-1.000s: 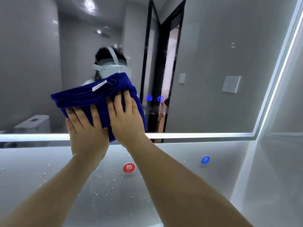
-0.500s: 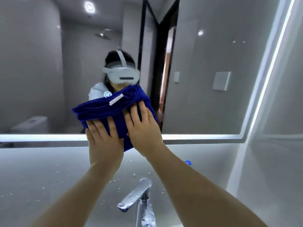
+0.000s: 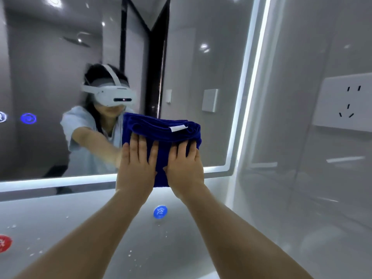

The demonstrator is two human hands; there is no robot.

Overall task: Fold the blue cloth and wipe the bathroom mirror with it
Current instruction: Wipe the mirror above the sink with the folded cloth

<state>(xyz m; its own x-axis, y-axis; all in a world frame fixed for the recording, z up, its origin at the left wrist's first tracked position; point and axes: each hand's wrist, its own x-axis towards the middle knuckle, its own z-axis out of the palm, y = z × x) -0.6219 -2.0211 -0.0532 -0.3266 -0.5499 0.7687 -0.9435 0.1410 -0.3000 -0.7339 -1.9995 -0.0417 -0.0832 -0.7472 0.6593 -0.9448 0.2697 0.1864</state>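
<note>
Rightward is where you have carried the blue cloth point(image 3: 161, 150) over the last second. It was nearer the middle of the bathroom mirror point(image 3: 201, 63), and now it lies pressed on the glass near the lower right corner, just beside the lit strip point(image 3: 249, 97) along the edge. Its lower end overlaps the mirror's bottom border.

Your left hand point(image 3: 136, 164) and right hand point(image 3: 185, 166) lie side by side on it. The fingers are straight and flat and the palms push, with nothing curled round the fabric.

The cloth is folded into a thick pad, with a white tag point(image 3: 178, 128) showing at the upper fold. It looks soft and light, and I judge it will bunch or unfold if you push from one edge only. Keep both palms spread over its middle. It should slide easily on glass, so even pressure matters more than grip.
</note>
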